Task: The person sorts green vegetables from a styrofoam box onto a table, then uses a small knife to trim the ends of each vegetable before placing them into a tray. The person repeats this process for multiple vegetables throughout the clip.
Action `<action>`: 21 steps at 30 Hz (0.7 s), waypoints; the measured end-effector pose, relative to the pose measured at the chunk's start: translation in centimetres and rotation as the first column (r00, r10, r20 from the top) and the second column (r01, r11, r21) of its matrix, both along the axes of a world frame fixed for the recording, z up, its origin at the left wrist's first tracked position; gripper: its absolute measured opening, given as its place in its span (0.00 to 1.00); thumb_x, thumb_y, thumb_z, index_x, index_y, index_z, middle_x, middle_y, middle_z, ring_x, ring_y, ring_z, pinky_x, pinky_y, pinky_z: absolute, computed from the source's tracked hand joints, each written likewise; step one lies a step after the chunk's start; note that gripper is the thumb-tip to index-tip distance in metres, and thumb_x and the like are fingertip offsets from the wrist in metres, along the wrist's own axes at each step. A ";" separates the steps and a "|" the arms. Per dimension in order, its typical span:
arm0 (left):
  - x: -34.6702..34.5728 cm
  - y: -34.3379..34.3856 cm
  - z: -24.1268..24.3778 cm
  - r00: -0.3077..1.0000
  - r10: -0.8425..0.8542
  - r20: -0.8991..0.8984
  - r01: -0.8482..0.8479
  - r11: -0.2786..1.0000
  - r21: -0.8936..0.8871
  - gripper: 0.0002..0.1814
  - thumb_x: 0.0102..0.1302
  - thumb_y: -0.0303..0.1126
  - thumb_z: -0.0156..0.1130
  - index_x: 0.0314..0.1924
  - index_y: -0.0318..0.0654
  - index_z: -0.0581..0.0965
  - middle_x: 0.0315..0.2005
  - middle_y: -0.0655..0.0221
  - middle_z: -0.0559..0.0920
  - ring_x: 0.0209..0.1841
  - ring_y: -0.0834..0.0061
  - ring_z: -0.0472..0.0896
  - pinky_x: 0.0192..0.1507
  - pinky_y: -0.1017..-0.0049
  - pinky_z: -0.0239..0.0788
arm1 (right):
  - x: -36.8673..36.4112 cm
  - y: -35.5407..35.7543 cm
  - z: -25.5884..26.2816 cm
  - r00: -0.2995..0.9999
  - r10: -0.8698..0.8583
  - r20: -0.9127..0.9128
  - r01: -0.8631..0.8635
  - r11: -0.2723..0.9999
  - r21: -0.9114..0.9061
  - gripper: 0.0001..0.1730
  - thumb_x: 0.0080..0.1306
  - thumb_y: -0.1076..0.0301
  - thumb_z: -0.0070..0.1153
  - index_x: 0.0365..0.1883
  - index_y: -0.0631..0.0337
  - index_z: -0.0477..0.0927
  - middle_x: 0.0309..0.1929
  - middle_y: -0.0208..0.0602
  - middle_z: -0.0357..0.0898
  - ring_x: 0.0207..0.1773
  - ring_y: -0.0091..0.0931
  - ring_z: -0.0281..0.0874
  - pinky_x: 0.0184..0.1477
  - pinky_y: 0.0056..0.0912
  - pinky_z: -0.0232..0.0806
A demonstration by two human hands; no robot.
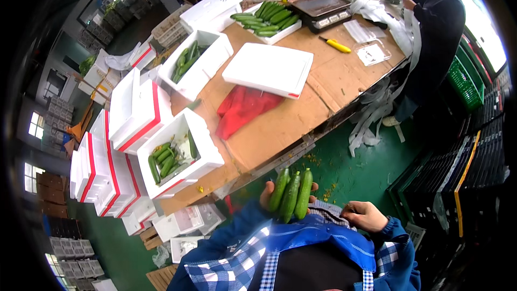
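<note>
Three green cucumbers (291,196) lie side by side in my left hand (266,195), close in front of my apron. My thumb shows at their left edge and fingertips at their right. Beside them, to the right, my right hand (366,216) is held against the blue checked apron (323,232) with its fingers curled. A small brownish bit seems to be at its fingertips, too small to make out. Ahead on the left, a white foam box (202,153) on the table's near corner has several cucumbers (164,161) lying loose in it.
A cardboard-covered table (278,129) bears a foam lid (268,68), a red cloth (244,109), a yellow-handled knife (338,45), a scale (321,8) and a foam tray of cucumbers (268,20). Two people work at its far side. Stacked black crates (476,169) stand on the right.
</note>
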State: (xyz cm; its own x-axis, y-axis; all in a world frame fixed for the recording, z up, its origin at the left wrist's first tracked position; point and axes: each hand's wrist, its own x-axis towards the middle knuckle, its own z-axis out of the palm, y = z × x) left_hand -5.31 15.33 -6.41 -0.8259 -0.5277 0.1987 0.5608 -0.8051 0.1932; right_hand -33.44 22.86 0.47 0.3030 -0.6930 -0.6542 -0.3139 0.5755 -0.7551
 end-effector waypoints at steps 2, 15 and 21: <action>0.8 -0.4 -0.2 0.996 0.077 0.055 -0.079 0.996 0.041 0.50 0.58 0.67 0.51 0.71 0.46 0.49 0.69 0.52 0.48 0.67 0.52 0.58 0.62 0.46 0.57 | 2.0 -1.9 0.8 0.999 -0.012 0.053 0.021 0.987 -0.162 0.10 0.63 0.68 0.55 0.39 0.66 0.78 0.31 0.30 0.78 0.34 0.16 0.71 0.38 0.20 0.67; 5.7 -9.1 4.4 0.615 0.158 -0.772 0.477 0.705 0.524 0.57 0.53 0.68 0.59 0.71 0.41 0.47 0.69 0.56 0.51 0.67 0.52 0.58 0.65 0.46 0.52 | 8.7 -30.1 -3.8 0.890 -0.066 -0.452 -0.349 0.539 -0.767 0.20 0.57 0.62 0.57 0.49 0.54 0.77 0.48 0.42 0.76 0.46 0.42 0.76 0.48 0.38 0.70; 9.2 -10.1 0.2 0.897 0.287 -0.336 -0.097 0.870 0.483 0.57 0.53 0.65 0.61 0.71 0.41 0.46 0.69 0.54 0.49 0.67 0.50 0.56 0.64 0.45 0.52 | 7.6 -41.0 -9.4 0.643 0.190 -0.742 -0.699 0.540 -0.468 0.25 0.55 0.69 0.53 0.54 0.50 0.74 0.61 0.37 0.67 0.56 0.40 0.71 0.56 0.38 0.66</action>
